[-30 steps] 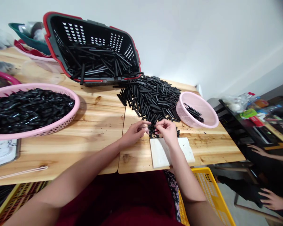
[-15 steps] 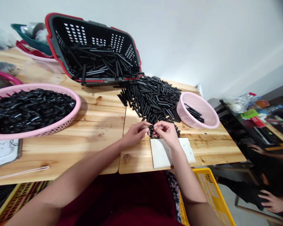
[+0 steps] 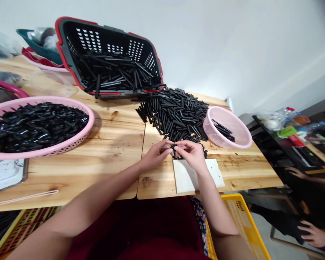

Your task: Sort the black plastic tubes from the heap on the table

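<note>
Black piece [image 3: 173, 146] pinched between left hand [image 3: 157, 153] and right hand [image 3: 191, 154], long axis not discernible; heap of black tubes [image 3: 178, 112] lying just beyond both hands.

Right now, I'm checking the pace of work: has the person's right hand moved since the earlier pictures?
Yes, slightly leftward: the right hand has brought its grip over toward the left edge of the white board, nearer the left hand.

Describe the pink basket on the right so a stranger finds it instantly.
Start at the big red-rimmed basket at the back. From it, follow the heap of black pieces rightward to a pink basket. Unlike the left pink basket, heaped full, it holds only a few sticks.
</note>
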A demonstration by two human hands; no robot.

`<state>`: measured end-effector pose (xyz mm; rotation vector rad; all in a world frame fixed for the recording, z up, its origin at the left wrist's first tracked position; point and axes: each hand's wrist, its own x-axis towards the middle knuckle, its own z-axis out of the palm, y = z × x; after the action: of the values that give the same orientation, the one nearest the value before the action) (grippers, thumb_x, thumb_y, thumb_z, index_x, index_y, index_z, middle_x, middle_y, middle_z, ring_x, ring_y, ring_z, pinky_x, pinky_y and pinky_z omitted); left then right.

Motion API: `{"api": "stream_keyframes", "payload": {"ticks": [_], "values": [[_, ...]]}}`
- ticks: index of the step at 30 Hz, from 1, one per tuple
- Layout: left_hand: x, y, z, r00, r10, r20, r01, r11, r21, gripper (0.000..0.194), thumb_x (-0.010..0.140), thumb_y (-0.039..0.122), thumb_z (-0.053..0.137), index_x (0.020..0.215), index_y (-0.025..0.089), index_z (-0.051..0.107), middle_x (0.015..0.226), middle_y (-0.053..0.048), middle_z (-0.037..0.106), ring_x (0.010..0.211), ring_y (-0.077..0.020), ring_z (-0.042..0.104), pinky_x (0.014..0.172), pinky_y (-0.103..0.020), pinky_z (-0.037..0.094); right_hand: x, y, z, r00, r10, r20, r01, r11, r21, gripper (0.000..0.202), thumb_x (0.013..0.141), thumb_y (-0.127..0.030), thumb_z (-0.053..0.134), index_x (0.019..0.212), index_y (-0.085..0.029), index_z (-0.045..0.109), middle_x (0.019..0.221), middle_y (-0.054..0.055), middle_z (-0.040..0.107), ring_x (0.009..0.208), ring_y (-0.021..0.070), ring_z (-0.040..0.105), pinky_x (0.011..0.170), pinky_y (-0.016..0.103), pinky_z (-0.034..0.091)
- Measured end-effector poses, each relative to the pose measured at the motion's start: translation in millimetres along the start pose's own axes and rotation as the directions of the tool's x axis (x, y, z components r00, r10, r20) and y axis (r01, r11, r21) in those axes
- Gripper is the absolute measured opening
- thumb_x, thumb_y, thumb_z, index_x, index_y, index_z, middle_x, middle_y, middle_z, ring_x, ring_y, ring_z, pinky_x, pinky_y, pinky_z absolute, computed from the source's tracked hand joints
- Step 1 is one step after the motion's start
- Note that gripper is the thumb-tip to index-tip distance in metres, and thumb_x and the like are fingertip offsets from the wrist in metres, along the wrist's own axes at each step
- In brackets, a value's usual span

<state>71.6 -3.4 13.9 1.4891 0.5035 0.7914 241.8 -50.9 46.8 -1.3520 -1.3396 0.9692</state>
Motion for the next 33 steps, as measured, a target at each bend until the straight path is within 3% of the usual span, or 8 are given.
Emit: {"api": "stream_keyframes", "payload": {"ticks": [4, 9, 16, 23, 33], "values": [[-0.3, -1.1, -0.5, 0.999, 0.053, 0.001, -0.053, 0.999, 0.006, 0.038, 0.088, 0.038, 0.052, 0.113, 0.011, 0.047, 0.086, -0.005, 0.065, 0.080, -0.0053, 0.061, 0.072, -0.014, 0.044, 0.5, -3.3, -1.9, 0.996, 0.082, 0.024, -0.084, 0.992, 0.095, 0.041, 0.064, -0.037, 0.081, 0.092, -0.010, 0.068, 0.074, 0.006, 0.065, 0.064, 0.0117, 0.063, 0.062, 0.020, 0.055], [-0.7, -5.7, -1.5, 0.997, 0.076, 0.030, -0.077, 0.997, 0.013, 0.035, 0.087, 0.038, 0.053, 0.108, 0.009, 0.051, 0.089, -0.007, 0.065, 0.082, -0.0063, 0.062, 0.074, -0.015, 0.047, 3.0, 0.2, -6.5, 0.980, 0.171, 0.100, -0.188, 0.963, 0.194, 0.045, 0.069, -0.046, 0.078, 0.092, -0.009, 0.067, 0.074, 0.007, 0.065, 0.063, 0.0114, 0.064, 0.060, 0.020, 0.056], [-0.2, -6.5, -0.3, 0.998, 0.051, 0.021, -0.052, 0.998, 0.038, 0.039, 0.088, 0.039, 0.052, 0.113, 0.010, 0.050, 0.090, -0.008, 0.066, 0.086, -0.0086, 0.064, 0.082, -0.019, 0.050, 0.2, -2.0, -4.1, 0.997, 0.074, 0.029, -0.075, 0.997, 0.029, 0.043, 0.075, -0.049, 0.072, 0.087, -0.008, 0.065, 0.069, 0.007, 0.063, 0.059, 0.0100, 0.060, 0.057, 0.018, 0.052], [-0.4, -10.4, 1.2, 0.998, 0.069, -0.009, -0.067, 0.990, 0.124, 0.038, 0.089, 0.039, 0.049, 0.114, 0.011, 0.051, 0.097, -0.008, 0.067, 0.090, -0.0086, 0.065, 0.085, -0.020, 0.050, -4.5, -0.4, -6.5, 0.999, -0.004, 0.053, 0.011, 0.991, -0.130, 0.040, 0.085, -0.048, 0.061, 0.095, -0.009, 0.066, 0.076, 0.008, 0.065, 0.066, 0.0124, 0.064, 0.064, 0.021, 0.054], [-2.4, -8.7, -0.8, 0.992, 0.124, 0.003, -0.118, 0.939, 0.322, 0.031, 0.090, 0.038, 0.048, 0.107, 0.014, 0.058, 0.101, -0.005, 0.065, 0.091, -0.0058, 0.061, 0.082, -0.015, 0.046, -7.5, -3.1, -5.7, 0.998, 0.011, 0.060, -0.003, 0.991, -0.137, 0.040, 0.075, -0.044, 0.072, 0.093, -0.009, 0.066, 0.075, 0.006, 0.064, 0.066, 0.0121, 0.062, 0.063, 0.020, 0.052]]}}
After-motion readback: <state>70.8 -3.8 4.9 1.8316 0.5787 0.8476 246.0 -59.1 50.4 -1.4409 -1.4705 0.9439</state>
